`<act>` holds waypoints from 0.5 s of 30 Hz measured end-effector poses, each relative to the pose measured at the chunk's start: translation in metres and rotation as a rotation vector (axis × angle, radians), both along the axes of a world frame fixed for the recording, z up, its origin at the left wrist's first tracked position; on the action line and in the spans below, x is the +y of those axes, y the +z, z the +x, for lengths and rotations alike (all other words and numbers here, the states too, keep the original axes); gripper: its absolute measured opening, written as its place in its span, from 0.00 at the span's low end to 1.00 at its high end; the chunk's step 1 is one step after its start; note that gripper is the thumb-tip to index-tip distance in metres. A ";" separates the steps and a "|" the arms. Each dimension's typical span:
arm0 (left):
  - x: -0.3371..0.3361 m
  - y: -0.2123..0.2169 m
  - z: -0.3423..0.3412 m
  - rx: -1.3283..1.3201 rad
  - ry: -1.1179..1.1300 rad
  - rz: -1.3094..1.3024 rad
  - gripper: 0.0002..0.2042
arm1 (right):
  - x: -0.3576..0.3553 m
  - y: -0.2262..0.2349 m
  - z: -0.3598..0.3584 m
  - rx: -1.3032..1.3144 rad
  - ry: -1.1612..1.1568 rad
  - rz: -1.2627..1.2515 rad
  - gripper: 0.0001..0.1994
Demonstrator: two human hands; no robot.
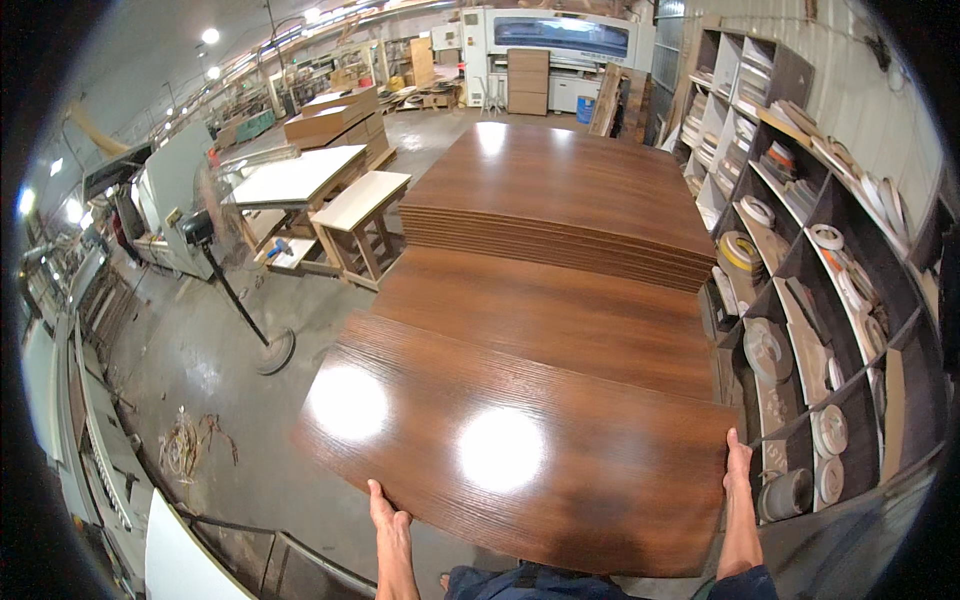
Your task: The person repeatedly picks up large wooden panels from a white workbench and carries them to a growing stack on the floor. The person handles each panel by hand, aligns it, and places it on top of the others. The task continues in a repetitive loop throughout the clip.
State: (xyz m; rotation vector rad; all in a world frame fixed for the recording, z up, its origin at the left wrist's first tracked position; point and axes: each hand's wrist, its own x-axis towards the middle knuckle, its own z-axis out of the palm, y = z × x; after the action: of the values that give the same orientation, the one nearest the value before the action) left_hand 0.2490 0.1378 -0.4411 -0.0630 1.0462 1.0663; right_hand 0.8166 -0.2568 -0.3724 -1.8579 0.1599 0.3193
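A glossy brown wood-grain panel (600,440) lies level in front of my body, with ceiling lights reflected on it. My left hand (388,515) grips its near left edge, thumb on top and fingers hidden beneath. On the right edge, my right hand (737,460) holds the same panel, thumb up along the side. Beyond it a matching panel surface (540,310) shows, partly covered by the held panel. Farther back rises a neat stack of the same brown panels (570,190). Whether the held panel rests on anything is hidden.
On the right, a dark shelf rack (850,290) holds several edge-banding rolls (768,350). To the left are a pedestal fan (235,285), a small wooden table (362,200) and a white-topped table (295,175). Strapping scraps (182,445) lie on the floor. A large white machine (560,45) stands behind.
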 end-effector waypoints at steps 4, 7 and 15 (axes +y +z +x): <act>0.024 -0.001 0.063 0.112 0.042 -0.036 0.25 | -0.004 -0.019 0.048 0.079 -0.021 -0.082 0.22; 0.037 0.005 0.091 0.085 -0.022 -0.027 0.23 | 0.014 -0.030 0.083 0.076 -0.026 -0.117 0.18; 0.104 -0.007 0.159 0.039 -0.039 0.023 0.19 | 0.112 -0.036 0.175 -0.050 0.081 -0.147 0.13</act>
State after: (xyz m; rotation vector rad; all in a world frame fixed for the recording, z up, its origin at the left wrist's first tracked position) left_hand 0.4078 0.2420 -0.4486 -0.0031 1.0659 1.0473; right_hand 0.9912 -0.1446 -0.4083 -2.0199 0.0759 0.3241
